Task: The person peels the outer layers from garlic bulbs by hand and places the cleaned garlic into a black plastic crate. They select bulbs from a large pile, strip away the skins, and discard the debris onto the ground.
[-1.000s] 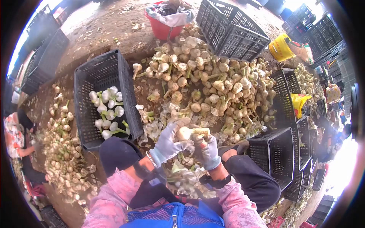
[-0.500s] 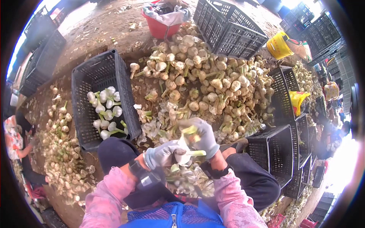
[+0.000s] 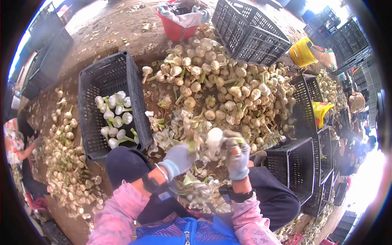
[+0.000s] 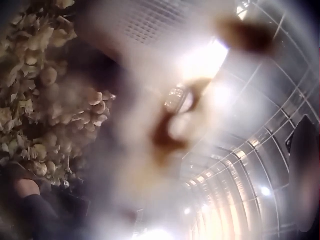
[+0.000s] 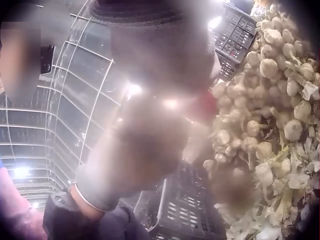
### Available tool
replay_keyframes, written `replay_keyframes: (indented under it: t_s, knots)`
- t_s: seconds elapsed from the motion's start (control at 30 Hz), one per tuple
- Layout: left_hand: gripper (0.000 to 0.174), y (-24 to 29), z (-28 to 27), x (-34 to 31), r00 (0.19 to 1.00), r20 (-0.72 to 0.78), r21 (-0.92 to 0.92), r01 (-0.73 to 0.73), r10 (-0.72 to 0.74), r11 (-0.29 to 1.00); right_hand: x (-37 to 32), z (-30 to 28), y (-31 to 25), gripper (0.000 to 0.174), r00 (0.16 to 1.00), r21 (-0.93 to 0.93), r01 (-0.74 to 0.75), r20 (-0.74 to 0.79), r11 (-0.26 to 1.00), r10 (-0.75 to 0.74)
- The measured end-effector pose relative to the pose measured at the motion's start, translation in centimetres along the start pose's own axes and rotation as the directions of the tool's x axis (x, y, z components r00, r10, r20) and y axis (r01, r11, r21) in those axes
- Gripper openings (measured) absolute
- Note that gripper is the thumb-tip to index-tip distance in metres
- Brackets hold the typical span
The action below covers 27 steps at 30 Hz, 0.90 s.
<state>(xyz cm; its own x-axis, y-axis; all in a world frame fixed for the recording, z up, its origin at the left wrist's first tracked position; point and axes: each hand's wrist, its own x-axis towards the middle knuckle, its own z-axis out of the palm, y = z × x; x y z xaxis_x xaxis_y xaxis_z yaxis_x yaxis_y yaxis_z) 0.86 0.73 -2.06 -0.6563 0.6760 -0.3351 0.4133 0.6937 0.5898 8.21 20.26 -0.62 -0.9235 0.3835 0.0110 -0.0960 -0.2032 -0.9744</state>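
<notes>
A peeled white garlic bulb (image 3: pixel 214 136) shows at the fingertips of my gloved right hand (image 3: pixel 237 159), which holds it with curled fingers over the peelings. To its left, apart from the bulb, my gloved left hand (image 3: pixel 179 158) is blurred by motion, with a yellowish-green smear at its fingertips. The left wrist view is mostly blur. In the right wrist view the left hand (image 5: pixel 132 150), with a bracelet at its wrist, is out of focus below the right hand (image 5: pixel 162 55). Loose skins (image 3: pixel 200 188) lie between my legs.
A black crate (image 3: pixel 134 98) with several peeled bulbs stands on the left. Unpeeled garlic (image 3: pixel 245 94) is heaped ahead. Around it are a red bucket (image 3: pixel 175 29), another black crate (image 3: pixel 249 36), a yellow bucket (image 3: pixel 302 52) and crates (image 3: pixel 298 167) at my right knee.
The bulb passed from my left hand to my right and now shows white. The left hand has drawn away from it; the right hand has shifted right and down.
</notes>
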Motion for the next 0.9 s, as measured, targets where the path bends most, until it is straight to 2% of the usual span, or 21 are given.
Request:
replay_keyframes:
  t_s: [0.03,0.1,0.17,0.2,0.23,0.3,0.33,0.43,0.47,0.53,0.63,0.67,0.7,0.77,0.8,0.87,0.9]
  knots:
    - [0.034,0.7,-0.2,0.0,0.932,0.353,0.208,0.009,-0.084,0.978,0.4,-0.5,-0.7,0.03,0.997,-0.048,0.028,-0.065,0.998,-0.031]
    - [0.036,1.1,0.2,-1.1,0.933,0.354,0.287,-0.17,0.061,0.943,0.8,-1.2,-2.4,0.028,0.996,-0.222,0.082,0.057,0.972,-0.071]
    - [0.038,1.6,-0.9,-1.1,0.994,0.013,-0.057,-0.11,0.11,0.992,1.3,-1.4,-3.5,0.029,0.971,-0.368,0.197,0.204,0.909,-0.128]
    - [0.039,1.9,-1.7,-1.1,0.984,-0.16,-0.236,-0.115,0.078,0.965,1.3,-1.5,-3.5,0.027,0.966,-0.39,0.205,0.226,0.898,-0.123]
    - [0.039,2.0,-2.0,-0.9,0.952,-0.276,-0.363,-0.232,0.133,0.902,1.1,-1.3,-3.7,0.027,0.96,-0.414,0.219,0.255,0.884,-0.118]
    - [0.039,1.9,-2.8,-0.5,0.836,-0.521,-0.531,-0.476,0.173,0.701,1.2,-0.4,-4.0,0.026,0.94,-0.451,0.257,0.321,0.855,-0.114]
    - [0.039,1.7,-2.6,-0.2,0.765,-0.579,-0.387,-0.563,0.283,0.73,1.2,0.3,-4.4,0.026,0.925,-0.447,0.273,0.364,0.852,-0.106]
    - [0.034,1.1,-2.2,-0.5,0.741,-0.565,-0.259,-0.577,0.363,0.775,1.2,1.3,-4.8,0.024,0.925,-0.435,0.261,0.367,0.862,-0.095]
    - [0.029,1.3,-2.3,-0.3,0.647,-0.642,-0.163,-0.638,0.41,0.752,1.1,1.5,-4.6,0.022,0.936,-0.429,0.23,0.342,0.873,-0.078]
    - [0.023,1.2,-2.2,-0.4,0.688,-0.613,-0.13,-0.574,0.389,0.809,0.7,1.9,-4.2,0.019,0.955,-0.417,0.169,0.294,0.893,-0.043]
    - [0.017,1.0,-2.0,-0.4,0.74,-0.516,-0.098,-0.552,0.432,0.828,0.5,0.9,-0.8,0.017,0.971,-0.237,0.178,0.198,0.955,-0.132]
    - [0.015,1.0,-1.9,-0.4,0.753,-0.471,-0.091,-0.559,0.459,0.824,0.1,0.7,-0.8,0.019,0.995,-0.023,-0.093,0.041,0.995,0.094]
    - [0.014,0.8,-1.0,-0.5,0.808,-0.384,-0.031,-0.496,0.447,0.868,0.4,1.5,-2.6,0.023,0.951,0.229,-0.276,-0.077,0.933,0.3]
    - [0.012,0.5,1.0,-0.7,0.898,-0.205,0.109,-0.375,0.39,0.921,0.9,0.7,-2.3,0.029,0.978,0.15,-0.195,-0.039,0.969,0.203]
    - [0.016,0.6,0.5,-0.8,0.937,-0.153,0.087,-0.304,0.314,0.949,0.9,0.6,-2.4,0.029,0.986,0.068,-0.164,-0.013,0.984,0.165]
    - [0.02,0.9,-0.6,-0.4,0.88,-0.411,-0.195,-0.34,0.238,0.92,1.0,0.5,-2.6,0.03,0.994,-0.093,-0.088,0.05,0.992,0.093]
    - [0.023,1.0,-1.3,-0.3,0.838,-0.521,-0.326,-0.373,0.165,0.869,1.2,0.5,-2.7,0.031,0.992,-0.205,-0.001,0.122,0.979,0.027]
